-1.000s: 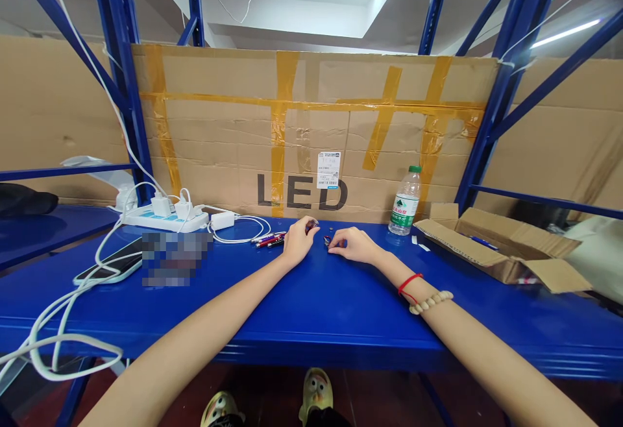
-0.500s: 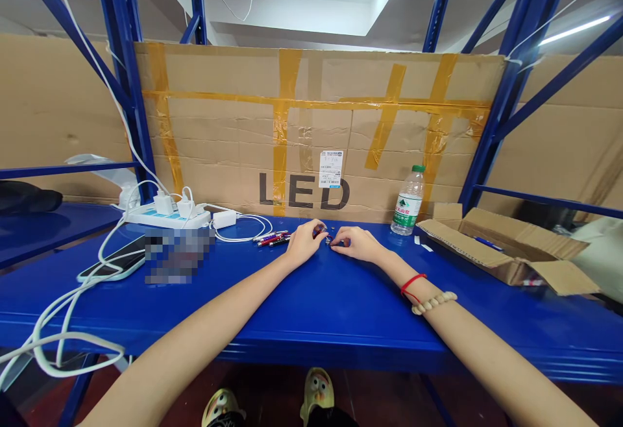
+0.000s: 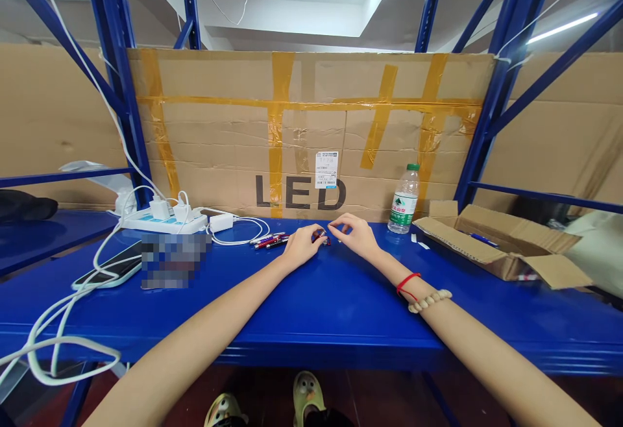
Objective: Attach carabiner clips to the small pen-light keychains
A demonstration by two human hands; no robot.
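Note:
My left hand [image 3: 302, 246] is over the far middle of the blue table, its fingers closed round a small dark and red piece [image 3: 326, 239] that is too small to name. Just to its right, my right hand [image 3: 359, 237] is raised a little off the surface. Thumb and index finger pinch together close to the left fingertips; whatever lies between them is too tiny to make out. Several pens [image 3: 269, 241], red, blue and dark, lie left of my left hand. A tiny bit [image 3: 339, 241] rests on the table below my right hand.
A water bottle [image 3: 404, 200] with a green cap stands at the back right, near small white scraps [image 3: 423, 245]. An open cardboard box [image 3: 462, 245] holds a blue pen. On the left are a power strip [image 3: 165, 222], white cables [image 3: 63, 336] and a phone [image 3: 109, 270].
My right hand has lifted from the tabletop and its fingertips are higher, beside the left ones. My left hand stays nearly in place. The whole view has shifted slightly.

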